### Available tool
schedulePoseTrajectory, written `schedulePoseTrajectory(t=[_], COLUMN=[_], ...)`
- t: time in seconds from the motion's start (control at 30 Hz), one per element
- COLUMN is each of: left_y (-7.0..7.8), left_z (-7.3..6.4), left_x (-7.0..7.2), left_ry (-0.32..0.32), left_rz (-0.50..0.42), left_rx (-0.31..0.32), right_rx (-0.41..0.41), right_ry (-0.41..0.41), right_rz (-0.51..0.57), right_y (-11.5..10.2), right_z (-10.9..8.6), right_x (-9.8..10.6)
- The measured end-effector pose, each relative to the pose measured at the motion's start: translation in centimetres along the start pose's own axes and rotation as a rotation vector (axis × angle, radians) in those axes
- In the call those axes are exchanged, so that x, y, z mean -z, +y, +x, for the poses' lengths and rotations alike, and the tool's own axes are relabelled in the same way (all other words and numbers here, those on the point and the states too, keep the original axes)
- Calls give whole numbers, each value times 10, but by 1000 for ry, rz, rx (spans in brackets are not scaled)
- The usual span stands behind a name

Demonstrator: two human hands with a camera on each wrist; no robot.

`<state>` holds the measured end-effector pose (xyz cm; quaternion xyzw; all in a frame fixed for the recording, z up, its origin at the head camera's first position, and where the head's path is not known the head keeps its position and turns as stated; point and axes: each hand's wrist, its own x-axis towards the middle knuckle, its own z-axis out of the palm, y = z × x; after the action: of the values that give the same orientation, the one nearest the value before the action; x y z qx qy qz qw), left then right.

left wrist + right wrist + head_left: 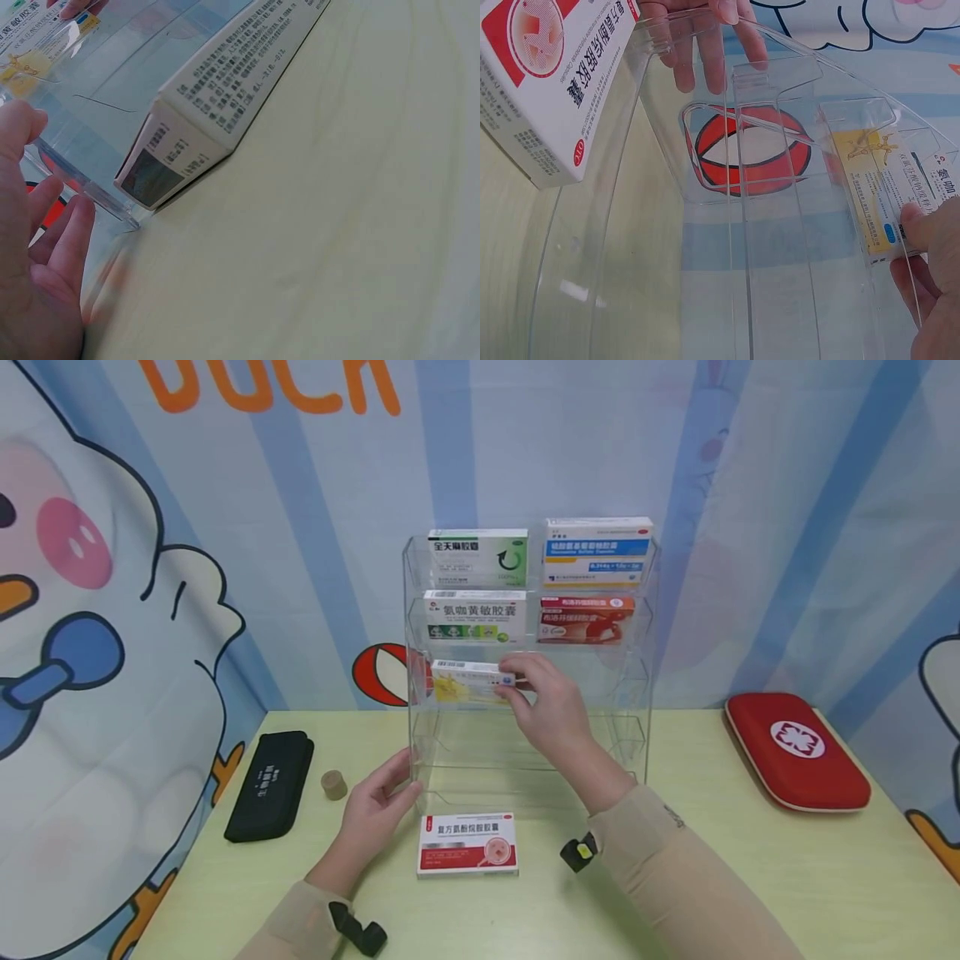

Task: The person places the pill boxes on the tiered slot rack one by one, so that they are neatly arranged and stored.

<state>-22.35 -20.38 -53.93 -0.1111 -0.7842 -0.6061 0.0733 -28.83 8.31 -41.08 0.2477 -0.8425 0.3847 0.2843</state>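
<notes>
A clear tiered display rack [495, 768] stands on the table. My right hand [553, 710] pinches the right end of a yellow-and-white medicine box [463, 683] between thumb and fingers, at the left of the third tier down. In the right wrist view that box [864, 191] is within the rack's clear walls. My left hand [381, 800] holds the rack's lower left side, its thumb at the edge and its fingers [711, 64] behind the clear panel. A red-and-white medicine box [467, 852] lies on the table before the rack, near the left hand.
Upper tiers hold a green-and-white box [477, 558], a blue-and-white box [597, 556], a white-and-green box [476, 618] and a red box [585, 620]. A black zip case [272, 787] and small brown cylinder [333, 785] lie left; a red case [798, 752] lies right.
</notes>
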Motion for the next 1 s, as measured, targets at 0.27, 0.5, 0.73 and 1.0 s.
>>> schedulePoseTrajectory(t=[0.27,0.5,0.73,1.0], left_y=[-2,0,0,0], left_z=[1,0,-1,1], left_x=[0,0,0,0], left_ry=[1,2,0,5], left_rz=[7,22,24,32], left_rx=[17,23,50,55], right_rx=[-13,-65,-24,16], right_ry=[8,40,99,117], right_rz=[14,10,42,78], right_y=[-1,-4,-4,-12], right_z=[-2,-8,-17,-29], right_x=[1,5,9,11])
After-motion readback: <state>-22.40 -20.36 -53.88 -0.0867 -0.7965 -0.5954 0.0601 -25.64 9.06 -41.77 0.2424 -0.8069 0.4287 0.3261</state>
